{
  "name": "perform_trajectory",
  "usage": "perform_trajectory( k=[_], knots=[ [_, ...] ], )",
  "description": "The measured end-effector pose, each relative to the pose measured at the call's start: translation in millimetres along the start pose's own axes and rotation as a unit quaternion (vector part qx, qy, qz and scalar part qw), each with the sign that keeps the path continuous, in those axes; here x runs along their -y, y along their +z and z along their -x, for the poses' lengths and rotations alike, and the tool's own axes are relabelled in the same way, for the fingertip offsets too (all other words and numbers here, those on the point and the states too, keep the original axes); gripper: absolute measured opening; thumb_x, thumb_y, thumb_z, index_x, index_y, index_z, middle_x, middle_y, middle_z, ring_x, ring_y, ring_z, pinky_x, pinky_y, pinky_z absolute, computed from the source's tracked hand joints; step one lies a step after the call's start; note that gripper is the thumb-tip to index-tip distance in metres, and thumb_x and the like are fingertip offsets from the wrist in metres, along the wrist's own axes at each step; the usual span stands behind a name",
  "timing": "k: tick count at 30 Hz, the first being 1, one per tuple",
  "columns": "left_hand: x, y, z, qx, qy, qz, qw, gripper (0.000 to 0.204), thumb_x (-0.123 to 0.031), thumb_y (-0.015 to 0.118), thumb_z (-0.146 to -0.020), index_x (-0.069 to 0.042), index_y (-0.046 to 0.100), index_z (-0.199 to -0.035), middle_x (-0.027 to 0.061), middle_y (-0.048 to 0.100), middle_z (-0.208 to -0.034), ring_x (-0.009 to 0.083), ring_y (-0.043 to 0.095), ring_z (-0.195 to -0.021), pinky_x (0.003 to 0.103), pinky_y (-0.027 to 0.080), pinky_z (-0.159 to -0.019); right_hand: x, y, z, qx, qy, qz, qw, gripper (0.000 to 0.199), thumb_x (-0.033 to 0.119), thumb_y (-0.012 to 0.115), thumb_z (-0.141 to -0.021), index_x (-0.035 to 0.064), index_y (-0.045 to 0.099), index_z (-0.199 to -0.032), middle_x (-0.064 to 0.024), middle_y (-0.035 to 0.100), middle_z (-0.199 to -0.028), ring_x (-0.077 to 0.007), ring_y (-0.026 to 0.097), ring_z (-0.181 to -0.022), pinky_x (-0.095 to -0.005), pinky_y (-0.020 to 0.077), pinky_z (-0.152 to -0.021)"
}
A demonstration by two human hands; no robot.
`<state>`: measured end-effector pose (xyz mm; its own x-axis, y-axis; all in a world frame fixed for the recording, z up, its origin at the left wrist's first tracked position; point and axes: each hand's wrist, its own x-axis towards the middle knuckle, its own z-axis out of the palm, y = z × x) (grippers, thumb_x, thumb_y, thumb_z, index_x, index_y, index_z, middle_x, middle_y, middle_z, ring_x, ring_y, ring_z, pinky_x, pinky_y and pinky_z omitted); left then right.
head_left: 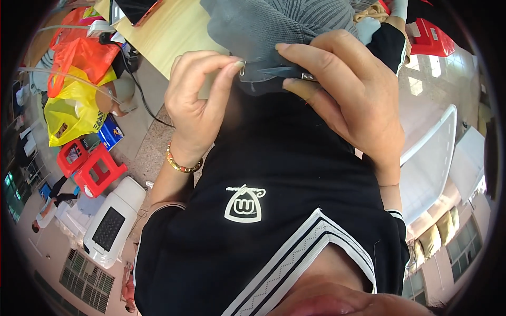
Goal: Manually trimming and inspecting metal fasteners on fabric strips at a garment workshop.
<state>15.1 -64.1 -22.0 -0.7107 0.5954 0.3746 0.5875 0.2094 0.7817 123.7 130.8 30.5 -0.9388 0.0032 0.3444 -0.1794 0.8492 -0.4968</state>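
Note:
My left hand [197, 87] is closed in a pinch, thumb against forefinger, on a small loop of thin wire [242, 69] that looks like a pin. Across from it, my right hand [350, 87] is closed around a slim, dark pointed tool [276, 71] resembling thread snips. Its tip points left toward the loop, and its rear part is hidden by my fingers. I cannot tell whether tip and loop touch. Grey ribbed knit fabric [263, 26] lies just beyond and under both hands.
A pale wooden table [163, 45] stands at the far left. Orange [84, 55] and yellow plastic bags [74, 108], a black cable [139, 84] and red stools [100, 169] are on the left. At right are a white curved panel [435, 163] and another red stool [429, 38].

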Motion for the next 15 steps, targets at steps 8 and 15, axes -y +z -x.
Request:
perform_trajectory(
  k=[8, 15],
  knots=[
    [7.2, 2.0, 6.2, -0.009, 0.009, 0.037, 0.999, 0.006, -0.004, 0.068, -0.084, -0.002, 0.066, -0.089, 0.0067, 0.065, -0.086, 0.0198, 0.06, -0.08, 0.029, 0.047, -0.073, 11.0, 7.6, -9.5, 0.013, -0.041, 0.103, 0.994, 0.036, 0.012, 0.077, -0.066, 0.0077, 0.07, -0.1, -0.0029, 0.056, -0.084, -0.018, 0.059, -0.07, -0.0284, 0.0478, -0.058],
    [11.1, 3.1, 2.5, -0.032, 0.056, 0.001, 0.998, 0.008, -0.004, 0.07, -0.082, -0.004, 0.065, -0.089, 0.0066, 0.064, -0.085, 0.0212, 0.058, -0.077, 0.03, 0.046, -0.07, 11.0, 15.8, -14.7, 0.01, -0.053, 0.135, 0.989, 0.035, 0.012, 0.077, -0.063, 0.0076, 0.07, -0.097, -0.0016, 0.055, -0.083, -0.0171, 0.059, -0.072, -0.0283, 0.0482, -0.058]
  ],
)
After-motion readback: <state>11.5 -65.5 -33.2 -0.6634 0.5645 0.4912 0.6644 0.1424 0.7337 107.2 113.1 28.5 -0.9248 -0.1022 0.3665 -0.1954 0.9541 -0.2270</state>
